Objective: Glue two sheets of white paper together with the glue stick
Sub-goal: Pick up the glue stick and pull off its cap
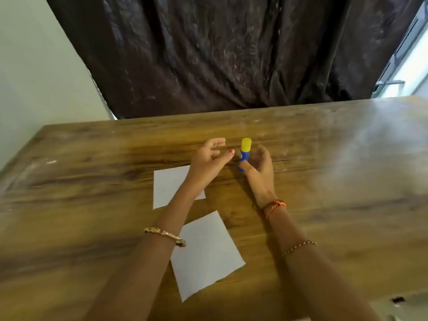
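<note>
A blue glue stick (245, 152) with a yellow cap stands upright in the middle of the wooden table (335, 170). My right hand (260, 169) wraps around its lower part, thumb on the near side. My left hand (209, 159) hovers just left of the stick with its fingers spread, holding nothing. One white sheet (166, 185) lies flat under my left wrist. A second white sheet (208, 253) lies nearer to me, turned at an angle, partly covered by my left forearm.
A dark curtain (220, 54) hangs behind the table's far edge. A pale wall (34, 66) is at the left and a window (410, 72) at the far right. The table's left edge runs diagonally toward me.
</note>
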